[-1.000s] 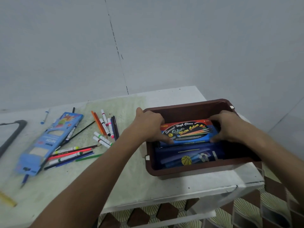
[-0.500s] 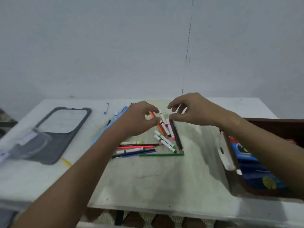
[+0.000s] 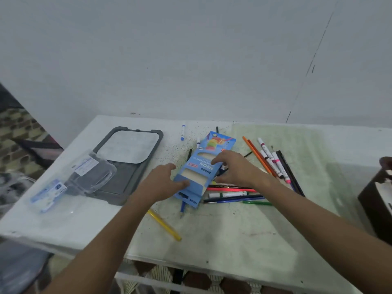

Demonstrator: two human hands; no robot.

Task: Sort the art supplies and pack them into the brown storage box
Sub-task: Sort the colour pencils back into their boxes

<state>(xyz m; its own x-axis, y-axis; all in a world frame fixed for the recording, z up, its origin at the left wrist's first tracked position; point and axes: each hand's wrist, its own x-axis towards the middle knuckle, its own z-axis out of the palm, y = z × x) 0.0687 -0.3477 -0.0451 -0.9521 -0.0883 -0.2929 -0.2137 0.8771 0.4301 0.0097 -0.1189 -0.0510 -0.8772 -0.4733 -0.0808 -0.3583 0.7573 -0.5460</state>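
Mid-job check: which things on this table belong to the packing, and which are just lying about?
Job:
blue pencil box, between left hand and right hand
loose markers and pencils
yellow pen
blue-capped marker
brown storage box, at right edge

Lying about:
grey tray
clear plastic packaging

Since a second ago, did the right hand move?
Yes. The right hand left the brown storage box and now reaches the blue pencil box.

Blue pencil box (image 3: 204,166) (white windows), yellow pen (image 3: 164,225), grey tray (image 3: 127,183).
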